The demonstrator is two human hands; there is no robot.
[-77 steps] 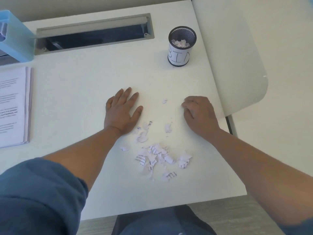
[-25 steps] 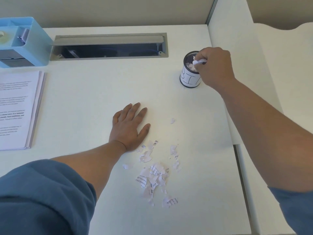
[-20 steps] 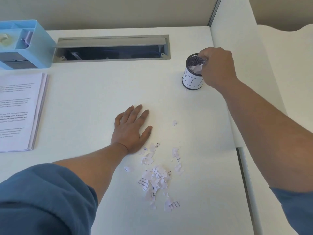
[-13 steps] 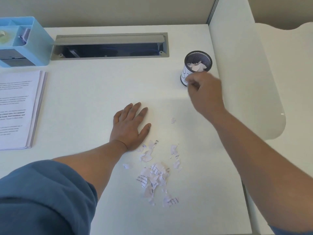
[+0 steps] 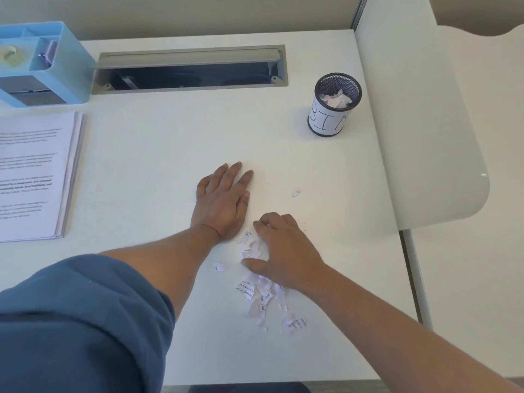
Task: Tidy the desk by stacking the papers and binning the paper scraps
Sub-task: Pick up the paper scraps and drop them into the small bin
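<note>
Torn paper scraps lie in a loose pile on the white desk, near its front edge. My right hand is down on the top of the pile, fingers curled and thumb spread, with a few scraps caught between them. Just left of it, my left hand lies flat on the desk with straight fingers. One stray scrap lies apart to the right. The black mesh cup labelled BIN stands at the back right with scraps inside. A stack of printed papers lies at the left edge.
A blue desk organiser stands at the back left. A grey cable slot is open along the back of the desk. A white partition panel borders the desk on the right.
My right hand dropped its scraps into the bin, then came back down onto the pile near the front edge. My left hand stayed flat in place.
</note>
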